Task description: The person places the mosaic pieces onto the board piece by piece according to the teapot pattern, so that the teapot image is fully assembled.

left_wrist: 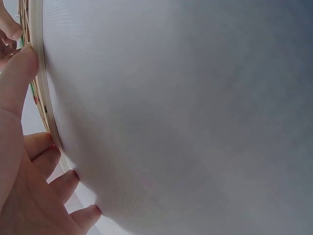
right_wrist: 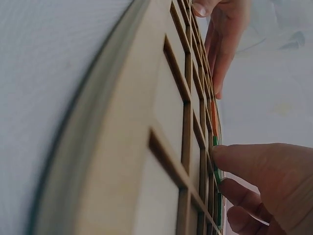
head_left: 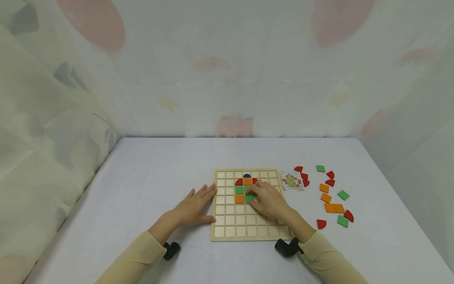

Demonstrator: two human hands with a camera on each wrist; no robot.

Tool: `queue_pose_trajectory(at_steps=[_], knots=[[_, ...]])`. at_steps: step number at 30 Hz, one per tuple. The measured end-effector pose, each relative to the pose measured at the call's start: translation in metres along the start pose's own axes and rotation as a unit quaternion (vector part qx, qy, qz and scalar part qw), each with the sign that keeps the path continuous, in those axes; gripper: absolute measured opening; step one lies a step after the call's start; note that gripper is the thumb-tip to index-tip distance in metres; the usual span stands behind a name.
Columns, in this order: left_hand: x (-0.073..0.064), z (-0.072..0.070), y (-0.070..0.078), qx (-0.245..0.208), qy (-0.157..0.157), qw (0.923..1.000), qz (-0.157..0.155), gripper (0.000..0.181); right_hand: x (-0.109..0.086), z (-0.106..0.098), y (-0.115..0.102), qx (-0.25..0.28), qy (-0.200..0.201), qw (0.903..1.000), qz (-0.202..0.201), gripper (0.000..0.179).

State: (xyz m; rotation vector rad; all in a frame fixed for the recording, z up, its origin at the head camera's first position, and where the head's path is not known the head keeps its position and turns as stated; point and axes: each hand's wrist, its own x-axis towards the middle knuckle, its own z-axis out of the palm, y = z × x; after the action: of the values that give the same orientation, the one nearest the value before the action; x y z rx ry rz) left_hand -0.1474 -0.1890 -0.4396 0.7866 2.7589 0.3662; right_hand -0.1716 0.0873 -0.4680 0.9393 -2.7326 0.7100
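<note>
2 pale-yellow fabric sleeves [head_left: 131,258] cross the frame's lower edge. Left of centre, the left hand [head_left: 192,208], fingers spread, rests against the pale wooden grid board [head_left: 230,238]. Near frame centre, the right hand [head_left: 268,200] pinches a green square tile [head_left: 249,198], right of an orange square tile [head_left: 239,198]. Squaring its edges with the cell before pressing, board braced, should seat it flat.

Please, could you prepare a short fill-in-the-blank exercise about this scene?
The left hand touches the ____ edge of the board.
The right hand touches a ____ square.
The only piece in the board's top row is ____.
The picture card lies to the ____ of the board.

Missing words: left; green; blue; right.
</note>
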Motion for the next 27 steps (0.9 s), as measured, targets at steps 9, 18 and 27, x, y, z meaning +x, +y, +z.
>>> queue_pose_trajectory(at_steps=[9, 18, 27], knots=[[-0.001, 0.000, 0.000, -0.004, 0.000, 1.0000, 0.005, 0.089, -0.002, -0.005, 0.003, 0.041, 0.005, 0.9983, 0.040, 0.019], [0.000, 0.000, 0.000, -0.001, -0.001, 1.0000, 0.004, 0.088, -0.016, -0.022, 0.015, 0.096, 0.029, 0.9931, 0.061, 0.019], [-0.002, 0.000, 0.000, 0.001, -0.005, 1.0000, -0.006, 0.089, -0.033, -0.039, 0.037, 0.076, 0.055, 0.9924, 0.079, 0.020]])
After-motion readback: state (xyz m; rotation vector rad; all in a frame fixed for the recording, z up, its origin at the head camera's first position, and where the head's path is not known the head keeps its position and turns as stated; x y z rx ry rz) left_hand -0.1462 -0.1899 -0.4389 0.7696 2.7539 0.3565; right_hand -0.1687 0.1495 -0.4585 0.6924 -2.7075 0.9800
